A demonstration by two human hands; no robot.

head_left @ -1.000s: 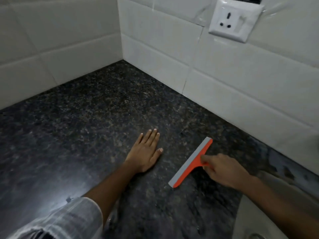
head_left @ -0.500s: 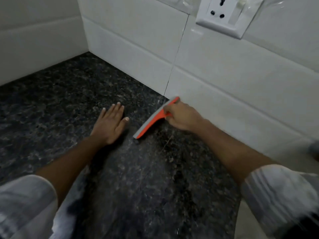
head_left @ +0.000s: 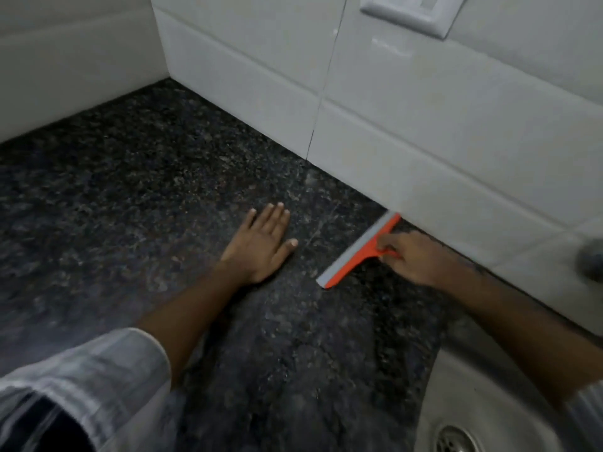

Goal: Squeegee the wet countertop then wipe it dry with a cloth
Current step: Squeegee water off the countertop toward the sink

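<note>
I am on the squeegee step. My right hand [head_left: 412, 257] holds the orange squeegee [head_left: 359, 251] in a tight grip by its handle. It sits on the dark counter [head_left: 130, 190], its far end touching the white wall tiles [head_left: 424, 141] at 1 o'clock. My left hand [head_left: 259, 244] lies flat and open, holding nothing. Next I think I should pull the blade toward the sink [head_left: 473, 402] at 5 o'clock. I see no cloth.
</note>
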